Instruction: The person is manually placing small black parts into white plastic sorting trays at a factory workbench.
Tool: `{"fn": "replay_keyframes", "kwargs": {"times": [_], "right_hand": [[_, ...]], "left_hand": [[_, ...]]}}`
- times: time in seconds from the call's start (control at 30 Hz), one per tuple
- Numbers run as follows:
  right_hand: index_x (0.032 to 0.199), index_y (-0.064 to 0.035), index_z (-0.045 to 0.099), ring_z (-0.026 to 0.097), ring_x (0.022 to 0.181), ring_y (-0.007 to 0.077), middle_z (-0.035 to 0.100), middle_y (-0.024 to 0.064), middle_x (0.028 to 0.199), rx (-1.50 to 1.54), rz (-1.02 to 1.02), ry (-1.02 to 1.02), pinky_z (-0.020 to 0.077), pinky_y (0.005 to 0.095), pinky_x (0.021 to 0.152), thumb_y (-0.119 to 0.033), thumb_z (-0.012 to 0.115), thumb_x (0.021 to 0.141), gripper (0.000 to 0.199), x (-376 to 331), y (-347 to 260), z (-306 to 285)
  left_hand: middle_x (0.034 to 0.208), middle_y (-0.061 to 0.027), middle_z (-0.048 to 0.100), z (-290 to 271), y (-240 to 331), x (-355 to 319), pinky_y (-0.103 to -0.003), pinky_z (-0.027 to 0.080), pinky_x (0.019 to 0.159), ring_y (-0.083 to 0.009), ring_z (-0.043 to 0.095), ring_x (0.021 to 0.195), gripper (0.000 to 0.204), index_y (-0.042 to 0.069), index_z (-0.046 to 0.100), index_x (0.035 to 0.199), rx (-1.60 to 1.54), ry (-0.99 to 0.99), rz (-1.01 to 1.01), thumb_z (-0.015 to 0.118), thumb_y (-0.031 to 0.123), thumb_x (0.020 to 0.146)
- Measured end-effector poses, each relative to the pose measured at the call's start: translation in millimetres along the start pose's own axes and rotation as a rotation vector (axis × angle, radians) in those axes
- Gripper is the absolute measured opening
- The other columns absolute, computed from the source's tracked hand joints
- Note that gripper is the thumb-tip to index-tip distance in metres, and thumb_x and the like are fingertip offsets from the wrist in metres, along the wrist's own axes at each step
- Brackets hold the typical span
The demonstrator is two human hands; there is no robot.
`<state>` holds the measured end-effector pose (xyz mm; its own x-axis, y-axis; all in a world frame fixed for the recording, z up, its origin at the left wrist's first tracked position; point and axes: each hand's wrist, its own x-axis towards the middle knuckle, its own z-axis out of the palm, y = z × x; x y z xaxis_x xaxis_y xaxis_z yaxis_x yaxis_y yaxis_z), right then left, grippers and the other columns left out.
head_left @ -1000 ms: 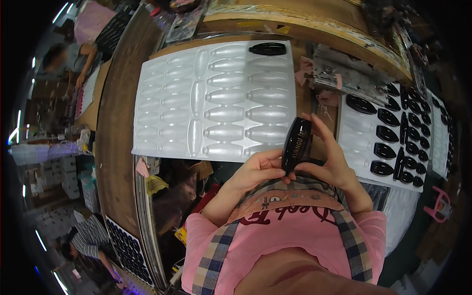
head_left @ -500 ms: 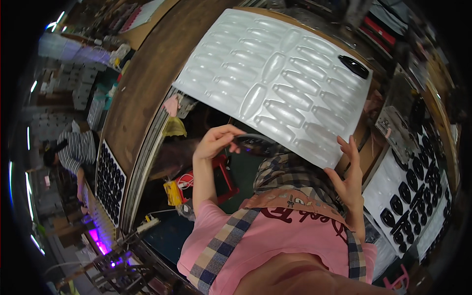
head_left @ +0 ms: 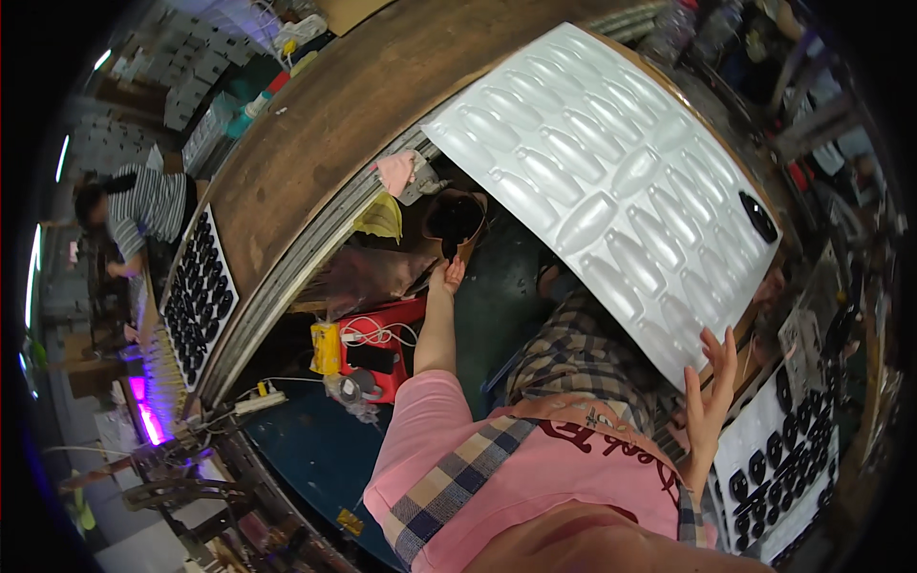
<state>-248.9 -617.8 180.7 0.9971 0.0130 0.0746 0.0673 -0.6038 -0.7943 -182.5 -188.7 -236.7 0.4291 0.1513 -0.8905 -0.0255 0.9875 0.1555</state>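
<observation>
My left hand point(head_left: 448, 275) reaches forward over the gap beside the bench, fingers closed at the narrow end of a dark paddle-shaped piece point(head_left: 451, 248). Its wider rounded part blends into the dark area beyond, so the outline is hard to make out. Fingers spread, my right hand point(head_left: 709, 396) is at the near right corner of a white moulded plastic sheet point(head_left: 635, 172). The thumb lies by the sheet's edge; whether it touches I cannot tell. Rows of long oval hollows cover the sheet, and one glossy black oval piece point(head_left: 759, 218) rests at its right end.
A long wooden bench point(head_left: 287, 143) runs along the left. A red stool point(head_left: 387, 382) carries a phone and a white cable, with a yellow packet point(head_left: 325, 349) beside it. Sheets of black pieces lie at right point(head_left: 778, 458) and far left point(head_left: 201, 296). A person in stripes point(head_left: 148, 210) works farther left.
My left hand has moved forward and away from my body with the dark piece. In the picture, the sheet has shifted right and turned. My right hand stays open near its corner.
</observation>
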Motion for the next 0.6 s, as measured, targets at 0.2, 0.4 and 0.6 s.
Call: {"fn": "replay_keyframes", "kwargs": {"times": [0.2, 0.4, 0.6], "right_hand": [[0.131, -0.0031, 0.026, 0.048, 0.106, 0.0258, 0.049, 0.0188, 0.116, -0.047, 0.092, 0.065, 0.0324, 0.0359, 0.093, -0.009, 0.053, 0.08, 0.058, 8, -5, 6], [0.132, -0.0035, 0.027, 0.049, 0.104, 0.0244, 0.05, 0.0185, 0.114, -0.09, 0.145, 0.09, 0.0336, 0.0354, 0.091, -0.008, 0.051, 0.081, 0.056, 24, -9, 8], [0.131, -0.003, 0.029, 0.051, 0.102, 0.0231, 0.053, 0.0175, 0.111, -0.122, 0.2, 0.163, 0.035, 0.033, 0.09, -0.007, 0.051, 0.082, 0.053, 32, -6, 4]], "left_hand": [[0.103, -0.0201, 0.057, 56, 2, 62, -0.043, 0.051, 0.076, -0.0295, 0.06, 0.087, 0.025, -0.003, 0.043, 0.108, 0.021, -0.09, 0.011, 0.043, 0.011, 0.088], [0.093, -0.0143, 0.062, 108, 37, 131, -0.037, 0.054, 0.065, -0.0257, 0.063, 0.079, 0.024, 0.001, 0.052, 0.102, 0.033, -0.216, 0.05, 0.038, 0.017, 0.09], [0.081, -0.0146, 0.061, 150, 49, 139, -0.032, 0.054, 0.055, -0.0243, 0.062, 0.064, 0.022, -0.001, 0.053, 0.098, 0.108, -0.168, 0.266, 0.044, 0.015, 0.086]]}}
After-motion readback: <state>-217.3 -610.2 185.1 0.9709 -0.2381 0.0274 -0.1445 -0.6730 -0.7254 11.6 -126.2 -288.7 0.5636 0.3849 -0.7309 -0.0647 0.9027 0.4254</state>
